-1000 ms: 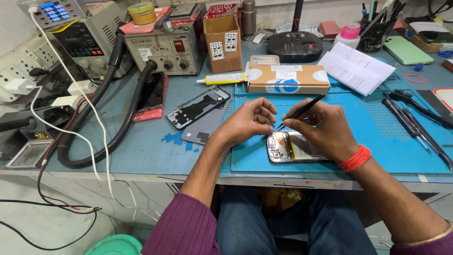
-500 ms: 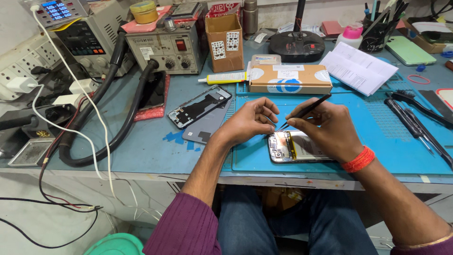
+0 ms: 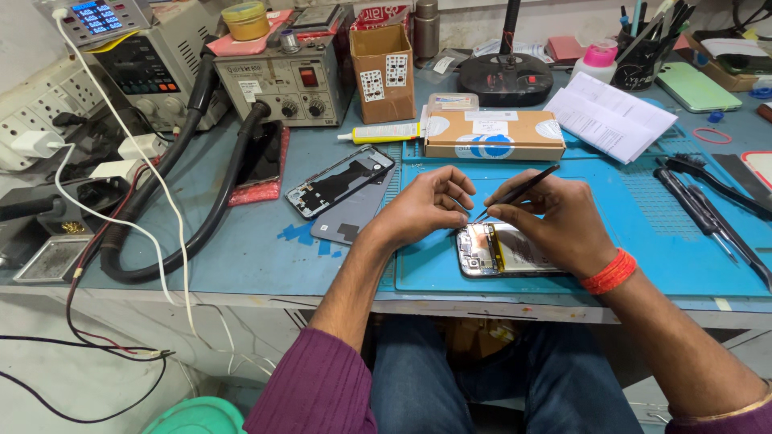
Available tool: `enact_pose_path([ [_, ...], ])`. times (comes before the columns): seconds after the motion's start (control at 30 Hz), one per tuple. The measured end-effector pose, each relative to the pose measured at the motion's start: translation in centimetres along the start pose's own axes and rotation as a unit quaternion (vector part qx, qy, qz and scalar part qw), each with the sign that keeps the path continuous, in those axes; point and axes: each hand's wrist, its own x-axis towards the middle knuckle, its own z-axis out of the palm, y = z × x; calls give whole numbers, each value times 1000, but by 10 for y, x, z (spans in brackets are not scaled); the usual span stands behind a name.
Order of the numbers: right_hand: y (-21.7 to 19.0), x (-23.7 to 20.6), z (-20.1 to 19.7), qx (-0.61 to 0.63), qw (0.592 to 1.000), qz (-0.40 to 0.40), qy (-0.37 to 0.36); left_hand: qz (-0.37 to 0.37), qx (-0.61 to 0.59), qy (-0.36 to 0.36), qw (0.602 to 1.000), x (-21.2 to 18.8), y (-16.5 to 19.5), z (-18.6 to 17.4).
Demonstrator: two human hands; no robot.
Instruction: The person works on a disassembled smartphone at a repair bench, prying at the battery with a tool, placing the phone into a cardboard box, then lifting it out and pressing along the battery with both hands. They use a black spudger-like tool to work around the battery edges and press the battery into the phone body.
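An opened phone (image 3: 492,251) with its back removed lies on the blue work mat (image 3: 643,241), showing its battery and boards. My right hand (image 3: 555,221) rests over the phone and holds thin black tweezers (image 3: 519,191), tips pointing down-left toward the phone's upper end. My left hand (image 3: 422,205) hovers just left of the tweezer tips, fingers curled and pinched together near them; whether it holds a tiny part I cannot tell.
A phone frame (image 3: 339,181) and grey back cover (image 3: 347,217) lie left of the mat. A cardboard box (image 3: 492,133), glue tube (image 3: 378,133), papers (image 3: 609,116), hand tools (image 3: 708,201), a hot-air station (image 3: 281,80) with hoses and power supplies crowd the bench.
Both hands have stayed over the opened phone. The tweezers have tilted slightly and the fingers shifted a little; nothing was picked up or put down.
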Motion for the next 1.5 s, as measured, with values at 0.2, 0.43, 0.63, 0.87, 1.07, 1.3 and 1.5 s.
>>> enact_pose_path([
  [0.2,0,-2,0,11,1000,-3,-3,-3,2,0,1000,0,1,1],
  [0.43,-1,-1,1,14,1000,-2,-7,-3,4,0,1000,-1,3,1],
  [0.63,-3,0,2,5,1000,-8,0,0,-5,-2,1000,0,1,0],
  [0.87,-4,1,1,-6,1000,-8,0,0,-2,-3,1000,1,1,0],
  [1.07,-5,3,1,-8,1000,-8,-3,1,10,0,1000,-1,6,0],
  [1.3,-4,2,1,-9,1000,-11,-5,-12,27,4,1000,0,7,2],
  [1.5,-3,1,2,-1,1000,-12,-3,-8,9,-3,1000,3,3,2],
])
